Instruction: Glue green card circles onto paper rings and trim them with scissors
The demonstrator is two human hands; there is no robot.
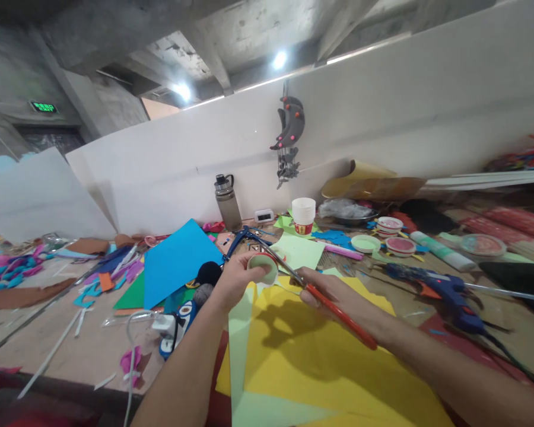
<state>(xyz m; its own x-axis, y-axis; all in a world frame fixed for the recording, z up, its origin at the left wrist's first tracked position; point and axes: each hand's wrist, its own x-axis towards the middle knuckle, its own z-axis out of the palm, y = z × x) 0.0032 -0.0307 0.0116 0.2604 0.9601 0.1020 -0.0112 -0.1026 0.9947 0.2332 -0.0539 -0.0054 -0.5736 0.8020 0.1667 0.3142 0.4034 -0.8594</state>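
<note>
I saw the left hand (238,277) pinch a green disc (258,261) over yellow paper (293,370), the right hand (326,289) holding scissors (340,316) at the disc's edge; a glue gun (447,293) lay to the right.

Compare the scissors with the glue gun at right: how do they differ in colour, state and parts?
The scissors have red handles; the glue gun is mainly blue.
The right hand holds the scissors; the glue gun lies unheld.
The scissors have metal blades; the glue gun has an orange trigger.
Both have handles.
</note>
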